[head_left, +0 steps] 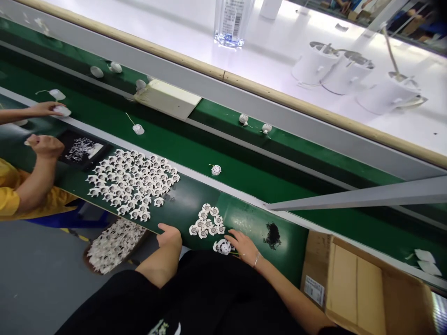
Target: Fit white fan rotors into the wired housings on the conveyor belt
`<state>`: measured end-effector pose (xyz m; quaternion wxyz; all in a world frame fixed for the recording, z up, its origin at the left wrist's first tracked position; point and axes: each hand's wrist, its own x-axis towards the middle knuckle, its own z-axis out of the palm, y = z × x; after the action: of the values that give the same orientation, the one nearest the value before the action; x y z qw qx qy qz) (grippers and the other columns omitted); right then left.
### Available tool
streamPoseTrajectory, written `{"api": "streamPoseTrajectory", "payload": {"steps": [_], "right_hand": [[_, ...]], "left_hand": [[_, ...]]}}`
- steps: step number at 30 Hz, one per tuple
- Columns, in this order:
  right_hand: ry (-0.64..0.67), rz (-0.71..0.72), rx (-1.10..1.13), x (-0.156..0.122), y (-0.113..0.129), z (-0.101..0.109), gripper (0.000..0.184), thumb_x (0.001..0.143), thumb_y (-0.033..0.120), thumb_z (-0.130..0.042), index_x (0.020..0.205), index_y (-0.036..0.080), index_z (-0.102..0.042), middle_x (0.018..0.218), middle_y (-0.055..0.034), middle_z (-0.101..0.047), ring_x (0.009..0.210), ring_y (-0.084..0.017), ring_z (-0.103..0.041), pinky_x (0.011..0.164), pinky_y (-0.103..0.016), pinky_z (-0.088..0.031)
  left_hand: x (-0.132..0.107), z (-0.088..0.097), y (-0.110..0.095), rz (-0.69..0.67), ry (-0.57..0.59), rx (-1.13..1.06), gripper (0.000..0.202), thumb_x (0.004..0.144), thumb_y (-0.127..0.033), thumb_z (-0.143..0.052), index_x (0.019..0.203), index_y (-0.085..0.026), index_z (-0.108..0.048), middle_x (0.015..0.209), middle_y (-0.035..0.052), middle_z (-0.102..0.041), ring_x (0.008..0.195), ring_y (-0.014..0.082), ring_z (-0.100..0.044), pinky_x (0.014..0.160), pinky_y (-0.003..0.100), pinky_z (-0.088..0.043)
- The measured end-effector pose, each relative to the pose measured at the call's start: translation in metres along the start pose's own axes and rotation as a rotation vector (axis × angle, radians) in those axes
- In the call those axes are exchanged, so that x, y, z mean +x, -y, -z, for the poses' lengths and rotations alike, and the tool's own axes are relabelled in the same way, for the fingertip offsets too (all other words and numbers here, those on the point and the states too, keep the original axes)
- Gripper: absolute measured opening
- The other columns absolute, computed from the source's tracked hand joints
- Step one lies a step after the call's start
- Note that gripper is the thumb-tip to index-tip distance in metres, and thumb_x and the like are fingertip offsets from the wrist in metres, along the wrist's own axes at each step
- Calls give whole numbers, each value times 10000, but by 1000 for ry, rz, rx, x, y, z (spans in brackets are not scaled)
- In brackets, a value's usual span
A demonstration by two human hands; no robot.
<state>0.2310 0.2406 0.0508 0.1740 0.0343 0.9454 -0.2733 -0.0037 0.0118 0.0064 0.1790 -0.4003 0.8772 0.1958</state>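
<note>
My right hand (244, 247) lies over the bench with its fingers stretched out and apart. Its fingertips are beside a round white slotted part (222, 247) with a thin yellowish wire, which sits near the bench's front edge; whether they touch it is unclear. Just beyond is a small group of white finned parts with grey centres (206, 222). My left hand (170, 235) is at the front edge with its fingers curled closed, and anything inside is hidden. To its left a large spread of similar white finned parts (134, 181) covers the green bench (190, 195).
A co-worker's hands (45, 145) are at far left, near a black tray (84, 148). Small black pieces (272, 235) lie to the right, before an open cardboard box (359, 279). Behind runs a green conveyor (174, 146); a grey bar (356, 195) slants across it.
</note>
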Motion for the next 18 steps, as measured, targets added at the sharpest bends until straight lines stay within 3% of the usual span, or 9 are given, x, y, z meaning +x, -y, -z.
{"api": "streamPoseTrajectory", "payload": {"steps": [2, 4, 7, 11, 18], "right_hand": [[43, 70, -4, 7, 1, -1, 773, 745, 147, -721, 1442, 349, -456, 1533, -96, -399, 1315, -320, -439, 1035, -475, -427], [66, 107, 2, 13, 1, -2, 662, 786, 161, -692, 1389, 369, -513, 1500, -62, -452, 1284, -284, -478, 1036, -442, -434], [50, 86, 22, 10, -1, -2, 593, 768, 163, -696, 1335, 271, -558, 1383, -87, -544, 1208, -245, -543, 1024, -379, -460], [-34, -33, 29, -8, -7, 1, 625, 744, 158, -678, 1348, 162, -516, 1341, -159, -525, 1206, -255, -549, 1040, -392, -464], [-9, -84, -7, -17, -10, -16, 570, 786, 158, -686, 1339, 187, -550, 1267, -126, -597, 1121, -257, -600, 965, -426, -518]], "left_hand": [[-1, 1, -1, 165, -26, 9, 444, 948, -426, -568, 1303, -160, -545, 1285, 111, -586, 1132, 262, -596, 958, 497, -518], [-2, 1, -3, 222, -31, -1, 450, 949, -432, -566, 1307, -161, -544, 1282, 110, -590, 1131, 262, -598, 962, 498, -516], [-4, 2, -5, 243, -40, -28, 444, 948, -433, -568, 1298, -161, -552, 1277, 109, -594, 1130, 259, -599, 964, 497, -514], [-4, 1, -5, 237, -52, -54, 434, 948, -429, -570, 1288, -160, -558, 1267, 108, -599, 1119, 251, -604, 957, 490, -518], [2, -5, -1, 242, -44, -21, 447, 946, -437, -569, 1294, -155, -556, 1271, 103, -596, 1121, 267, -601, 950, 490, -522]]}}
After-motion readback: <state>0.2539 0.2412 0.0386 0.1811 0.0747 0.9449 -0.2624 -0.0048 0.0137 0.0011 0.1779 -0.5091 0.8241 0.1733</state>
